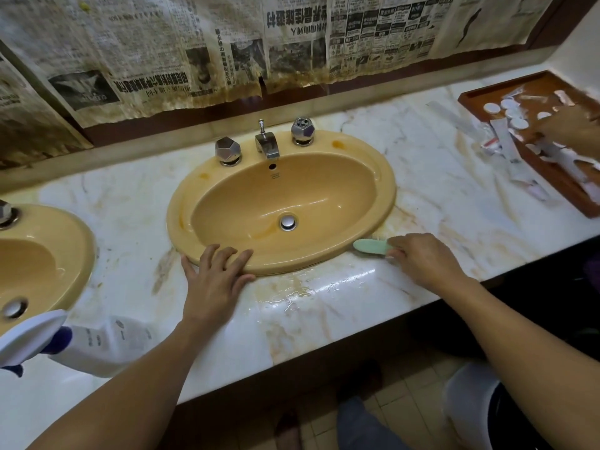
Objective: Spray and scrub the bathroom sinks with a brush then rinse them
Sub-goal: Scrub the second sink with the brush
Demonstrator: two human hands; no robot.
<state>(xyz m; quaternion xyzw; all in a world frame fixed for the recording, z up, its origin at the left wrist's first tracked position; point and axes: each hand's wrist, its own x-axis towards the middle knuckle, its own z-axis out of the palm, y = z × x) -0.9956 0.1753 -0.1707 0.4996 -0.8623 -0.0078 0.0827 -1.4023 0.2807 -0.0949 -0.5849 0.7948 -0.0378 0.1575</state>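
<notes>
**A:** Where is the brush?

**B:** A pale green brush point(370, 246) lies on the counter point(454, 196) at the front right of the yellow oval sink point(386, 180), its tip touching the sink's rim. Its long axis runs along the counter's front edge, head pointing left, handle to the right.

**A:** Who holds it?

**B:** The right hand point(422, 258), fingers curled round the handle. The left hand point(216, 271) lies flat, fingers spread, on the sink's front rim.

**A:** And the surface?

**B:** White marble with brown veins and rusty stains, wet and shiny along the front edge. A second sink point(81, 241) sits at the left edge, with a spray bottle point(97, 345) near the front left. A wooden tray point(506, 84) of sachets fills the back right corner. Yellowed newspaper point(162, 43) covers the wall, and the floor point(406, 384) is tiled.
</notes>
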